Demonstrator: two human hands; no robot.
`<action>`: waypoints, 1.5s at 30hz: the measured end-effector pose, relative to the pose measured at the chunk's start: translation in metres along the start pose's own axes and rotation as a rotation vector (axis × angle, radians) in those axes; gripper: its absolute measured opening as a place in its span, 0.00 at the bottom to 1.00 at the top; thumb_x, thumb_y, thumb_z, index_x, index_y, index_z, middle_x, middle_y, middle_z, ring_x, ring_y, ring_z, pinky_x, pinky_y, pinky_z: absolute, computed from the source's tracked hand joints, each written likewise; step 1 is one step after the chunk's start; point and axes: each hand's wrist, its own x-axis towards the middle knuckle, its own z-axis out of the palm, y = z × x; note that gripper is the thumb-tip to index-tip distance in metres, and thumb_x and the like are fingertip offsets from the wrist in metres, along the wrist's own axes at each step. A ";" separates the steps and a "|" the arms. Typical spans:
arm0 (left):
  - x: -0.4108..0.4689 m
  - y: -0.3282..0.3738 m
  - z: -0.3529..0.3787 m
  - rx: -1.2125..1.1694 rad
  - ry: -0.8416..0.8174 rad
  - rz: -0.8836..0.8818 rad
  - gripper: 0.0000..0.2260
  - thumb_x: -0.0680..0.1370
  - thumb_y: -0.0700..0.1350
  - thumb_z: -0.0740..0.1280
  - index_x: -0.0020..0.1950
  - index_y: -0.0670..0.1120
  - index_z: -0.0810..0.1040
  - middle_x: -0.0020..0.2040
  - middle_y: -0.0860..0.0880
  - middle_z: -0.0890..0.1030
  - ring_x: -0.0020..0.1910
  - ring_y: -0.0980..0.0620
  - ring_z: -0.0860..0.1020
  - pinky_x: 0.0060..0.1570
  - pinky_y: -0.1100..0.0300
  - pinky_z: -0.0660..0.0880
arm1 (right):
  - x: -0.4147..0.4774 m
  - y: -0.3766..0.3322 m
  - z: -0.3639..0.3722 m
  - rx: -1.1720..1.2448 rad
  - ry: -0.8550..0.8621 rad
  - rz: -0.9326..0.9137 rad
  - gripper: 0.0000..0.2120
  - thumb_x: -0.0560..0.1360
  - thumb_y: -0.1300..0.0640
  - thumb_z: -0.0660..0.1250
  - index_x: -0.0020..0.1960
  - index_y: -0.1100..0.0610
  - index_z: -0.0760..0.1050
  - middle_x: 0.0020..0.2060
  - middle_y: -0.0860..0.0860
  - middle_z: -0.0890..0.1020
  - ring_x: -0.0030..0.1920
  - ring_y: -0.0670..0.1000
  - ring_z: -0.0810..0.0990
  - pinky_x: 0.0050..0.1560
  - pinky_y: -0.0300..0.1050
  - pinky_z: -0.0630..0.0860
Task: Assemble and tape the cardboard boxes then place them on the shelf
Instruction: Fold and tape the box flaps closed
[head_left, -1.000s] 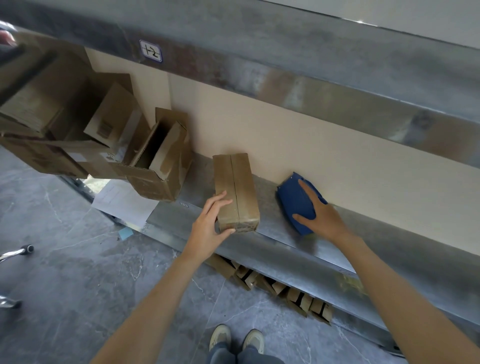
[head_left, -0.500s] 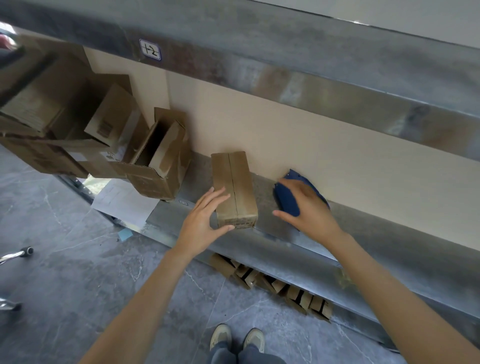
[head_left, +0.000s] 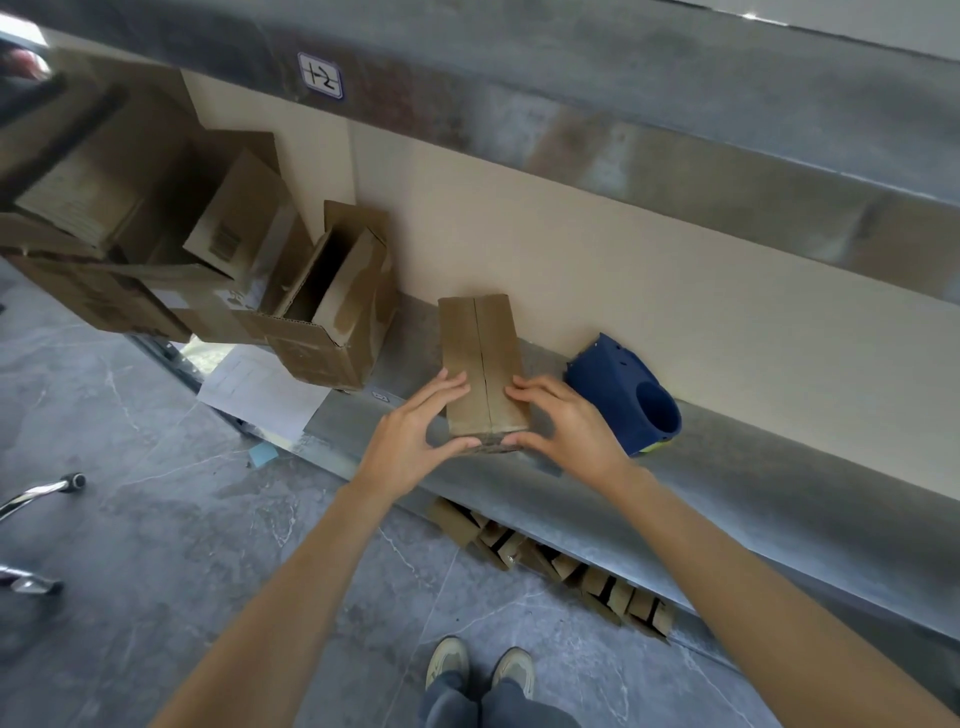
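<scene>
The small cardboard box lies on the metal shelf, its long axis running straight away from the person toward the beige back wall. The left hand and right hand clamp its near end from either side, fingers on top and thumbs against the near face, both equally close. The blue tape dispenser sits just beside the right hand, so that hand looks better placed to reach it.

Beige wall, grey metal shelf along it, grey marbled floor, chrome tubes at left edge.
</scene>
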 end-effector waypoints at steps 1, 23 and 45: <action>0.000 -0.001 0.001 -0.006 0.007 0.013 0.30 0.72 0.58 0.73 0.72 0.53 0.73 0.74 0.64 0.68 0.76 0.64 0.60 0.70 0.42 0.69 | 0.001 0.001 0.001 0.008 0.009 -0.001 0.29 0.70 0.46 0.73 0.67 0.59 0.76 0.65 0.52 0.77 0.66 0.50 0.75 0.63 0.53 0.76; -0.003 0.017 0.026 -0.129 0.250 -0.086 0.19 0.73 0.36 0.69 0.63 0.47 0.79 0.68 0.56 0.76 0.73 0.63 0.66 0.69 0.72 0.61 | 0.003 -0.015 0.019 0.088 0.228 0.094 0.14 0.71 0.60 0.75 0.54 0.65 0.80 0.53 0.53 0.80 0.60 0.44 0.77 0.58 0.25 0.68; -0.002 0.016 0.011 -0.202 0.089 -0.122 0.24 0.76 0.30 0.62 0.70 0.47 0.76 0.72 0.55 0.72 0.75 0.64 0.61 0.75 0.57 0.61 | -0.002 -0.007 0.010 0.131 0.131 0.074 0.17 0.78 0.70 0.61 0.65 0.62 0.77 0.62 0.54 0.77 0.66 0.48 0.73 0.67 0.37 0.68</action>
